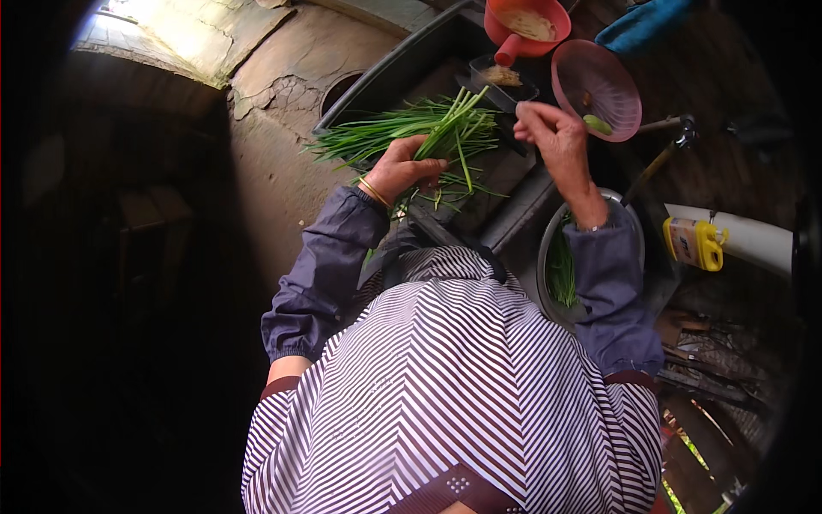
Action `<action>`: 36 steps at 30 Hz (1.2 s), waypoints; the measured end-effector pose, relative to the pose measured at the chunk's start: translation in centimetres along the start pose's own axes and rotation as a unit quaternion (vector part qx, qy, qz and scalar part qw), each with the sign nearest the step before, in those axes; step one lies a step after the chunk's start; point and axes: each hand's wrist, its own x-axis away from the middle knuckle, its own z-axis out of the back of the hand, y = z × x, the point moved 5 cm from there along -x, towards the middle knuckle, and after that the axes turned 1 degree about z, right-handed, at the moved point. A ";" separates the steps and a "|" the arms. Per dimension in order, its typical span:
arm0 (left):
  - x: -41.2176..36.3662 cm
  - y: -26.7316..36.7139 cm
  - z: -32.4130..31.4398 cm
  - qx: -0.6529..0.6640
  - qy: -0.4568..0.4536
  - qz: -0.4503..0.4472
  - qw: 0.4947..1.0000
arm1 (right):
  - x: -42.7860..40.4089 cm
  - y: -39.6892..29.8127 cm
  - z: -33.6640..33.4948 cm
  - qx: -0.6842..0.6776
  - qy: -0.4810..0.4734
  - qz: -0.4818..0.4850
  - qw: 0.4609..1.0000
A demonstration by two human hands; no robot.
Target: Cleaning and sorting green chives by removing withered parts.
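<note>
My left hand (406, 170) is closed around the lower part of a bunch of green chives or similar leafy stalks (452, 122). More long green leaves (379, 128) lie behind and beside it at the edge of a dark basin. To the right, my right hand (552, 132) is raised with bent fingers; whether something thin is between the fingertips cannot be told. A dark flat blade-like piece (501, 96) lies just beyond those fingertips. Beneath my right forearm, a round metal basin (544, 257) holds more green leaves (562, 273).
A red dipper (501, 16) with pale contents, a clear container (510, 77) and a pink plastic bowl (607, 83) stand at the far side. A tap (687, 130) with a hose, a yellow bottle (693, 243) and a white pipe (758, 234) are at right.
</note>
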 end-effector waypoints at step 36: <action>0.5 3.5 0.5 -0.640 0.313 -0.241 0.659 | 5.9 0.4 -6.3 -0.174 -0.078 -0.087 0.978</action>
